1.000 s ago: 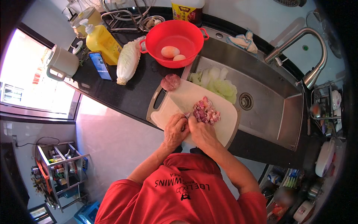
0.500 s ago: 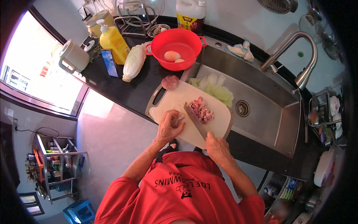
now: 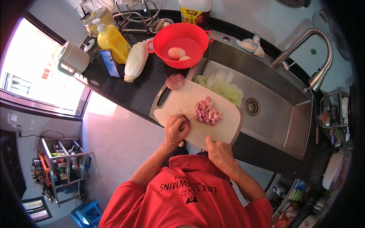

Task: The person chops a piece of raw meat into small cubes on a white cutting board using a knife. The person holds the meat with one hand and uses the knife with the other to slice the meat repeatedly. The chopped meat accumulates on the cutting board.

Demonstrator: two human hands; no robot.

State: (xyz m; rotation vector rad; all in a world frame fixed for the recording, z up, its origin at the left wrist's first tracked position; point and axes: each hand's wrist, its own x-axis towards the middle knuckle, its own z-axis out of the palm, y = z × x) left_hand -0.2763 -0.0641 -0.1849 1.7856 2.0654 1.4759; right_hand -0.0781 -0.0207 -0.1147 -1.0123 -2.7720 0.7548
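My right hand [image 3: 220, 153] is wrapped round the handle of a kitchen knife [image 3: 194, 125], near the front edge of a pale cutting board [image 3: 178, 102]. The blade slants away to the left, its edge-on tip close against the fingers of my left hand [image 3: 176, 130]. Those fingers are curled on the board over a piece of meat, which they mostly hide. Right of the blade lies a heap of chopped pink meat [image 3: 208, 112]. A larger lump of raw meat [image 3: 175, 81] rests at the board's far left corner.
The board overlaps a steel sink [image 3: 272, 114] with pale green leaves [image 3: 222, 86] in it and a faucet [image 3: 319, 57]. Beyond the board stand a red basin [image 3: 180, 40] holding eggs, a Chinese cabbage [image 3: 136, 60], a phone [image 3: 110, 64] and a yellow pump bottle [image 3: 114, 41].
The knife has moved left, from beside the chopped heap to my left fingertips, and now appears edge-on. My left fingers have closed further over the meat. The view has shifted slightly.
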